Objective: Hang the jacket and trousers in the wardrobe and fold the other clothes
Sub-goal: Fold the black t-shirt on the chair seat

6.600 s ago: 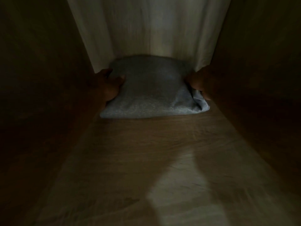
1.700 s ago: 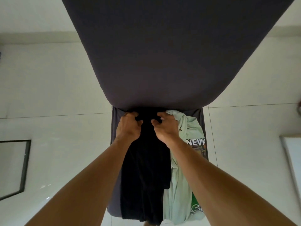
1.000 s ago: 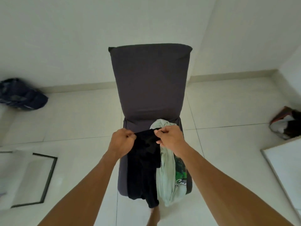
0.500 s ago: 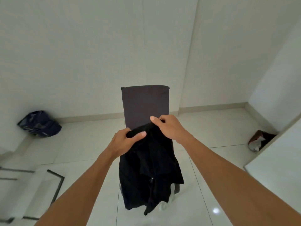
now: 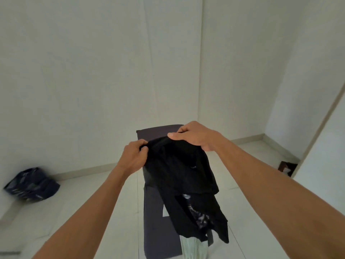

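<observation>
- Left hand [image 5: 133,157] pinching one top corner of the black top [image 5: 179,176], thumb and fingers squeezed tight on the cloth
- Right hand [image 5: 196,136] gripping the other top corner, thumb flat on top, fingers curled over the edge
- Black top held up in the air between both hands, in front of the dark chair [image 5: 158,221], its bottom end dangling low near the seat
- Still bunched and twisted, with a pale print showing in the folds, so probably inside out or doubled over
- Could fold up crooked if laid down like this, because of the twists in the cloth
- Could slip out of the left hand, since only a small bit of cloth sits in that pinch
- Could catch on the chair edge or drag the pale green shirt [image 5: 192,247] off the seat, with the dangling end so near it
- Pale green shirt lying at the front of the seat, partly hanging over, easy to knock to the floor
- Cannot tell yet if this is the jacket or just a shirt, so could end up folded when it should hang, or the other way round
- Dark bag [image 5: 30,185] on the floor by the left wall, well apart from the chair, no trouble there
- Small brown box [image 5: 286,166] in the far right corner, also well apart
</observation>
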